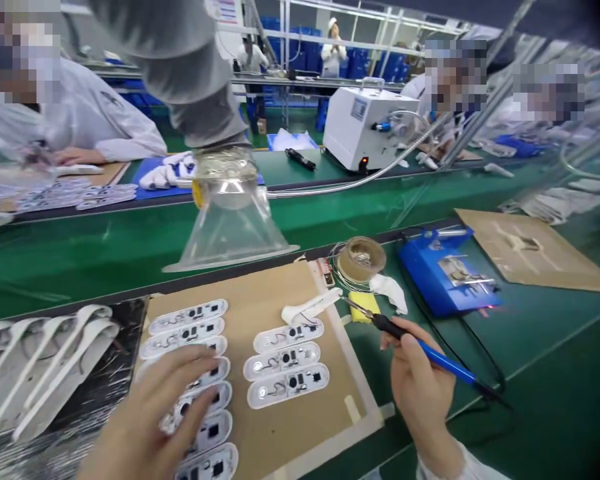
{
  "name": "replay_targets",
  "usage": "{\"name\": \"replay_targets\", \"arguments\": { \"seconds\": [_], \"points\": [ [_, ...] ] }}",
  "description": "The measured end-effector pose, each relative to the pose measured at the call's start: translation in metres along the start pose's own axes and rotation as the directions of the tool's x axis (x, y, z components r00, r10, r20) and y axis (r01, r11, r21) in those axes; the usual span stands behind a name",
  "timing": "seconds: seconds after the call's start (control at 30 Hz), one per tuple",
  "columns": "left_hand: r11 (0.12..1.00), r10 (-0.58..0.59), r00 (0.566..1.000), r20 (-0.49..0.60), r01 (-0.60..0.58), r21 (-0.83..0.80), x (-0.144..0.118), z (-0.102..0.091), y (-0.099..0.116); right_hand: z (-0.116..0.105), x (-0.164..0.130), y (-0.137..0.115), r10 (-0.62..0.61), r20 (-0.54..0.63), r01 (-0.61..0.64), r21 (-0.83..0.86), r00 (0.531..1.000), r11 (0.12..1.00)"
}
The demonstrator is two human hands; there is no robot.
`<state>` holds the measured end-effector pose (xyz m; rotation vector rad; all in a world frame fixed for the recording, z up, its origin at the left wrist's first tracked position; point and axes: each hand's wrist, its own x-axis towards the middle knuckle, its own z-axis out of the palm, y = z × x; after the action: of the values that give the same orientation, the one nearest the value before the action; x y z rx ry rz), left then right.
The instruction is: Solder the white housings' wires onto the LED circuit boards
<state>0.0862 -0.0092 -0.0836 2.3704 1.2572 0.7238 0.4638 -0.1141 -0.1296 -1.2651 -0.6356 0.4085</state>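
Soldering iron (pixel 420 347) gripped in right hand (pixel 420 390) fingers; left hand (pixel 155 420) on boards (pixel 200 400).

**Two bare hands at the bottom of the frame**

The left hand (pixel 153 417) is reaching in from the lower left of the frame, palm down and back to the camera, fingers spread and pointing toward the upper right; it is lying flat and gripping nothing. The right hand (pixel 420 383) is rising from the lower right, its wrist leaving a white sleeve at the bottom edge. Its fingers are curling shut in a pen-like pinch near the top of the hand, thumb side turned toward the frame's centre.
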Motion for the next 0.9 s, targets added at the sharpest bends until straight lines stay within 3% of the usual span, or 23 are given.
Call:
{"name": "replay_targets", "arguments": {
  "seconds": [0.07,0.13,0.23,0.33,0.6,0.9],
  "points": [
    [0.989,0.149,0.980,0.129,-0.146,-0.029,0.040,0.032,0.041,0.004,-0.002,0.000,-0.002,0.008,0.001,0.030,1.000,1.000],
    [0.972,0.234,0.949,0.212,-0.223,-0.077,0.076,0.056,0.067,0.004,-0.003,0.001,0.014,0.023,-0.015,0.052,1.000,0.999],
    [0.968,0.247,0.928,0.278,-0.221,-0.119,0.109,0.084,0.080,0.000,-0.002,0.006,0.057,0.043,-0.060,0.060,0.997,0.996],
    [0.975,0.211,0.926,0.312,-0.177,-0.135,0.122,0.103,0.079,-0.003,-0.001,0.012,0.103,0.052,-0.106,0.067,0.993,0.992],
    [0.980,0.124,0.918,0.378,-0.055,-0.190,0.128,0.112,0.078,-0.006,0.001,0.016,0.169,0.129,-0.178,0.060,0.977,0.982],
    [0.977,0.131,0.902,0.411,-0.047,-0.206,0.128,0.121,0.077,-0.008,0.000,0.012,0.166,0.143,-0.168,0.001,0.976,0.986]
  ]
}}
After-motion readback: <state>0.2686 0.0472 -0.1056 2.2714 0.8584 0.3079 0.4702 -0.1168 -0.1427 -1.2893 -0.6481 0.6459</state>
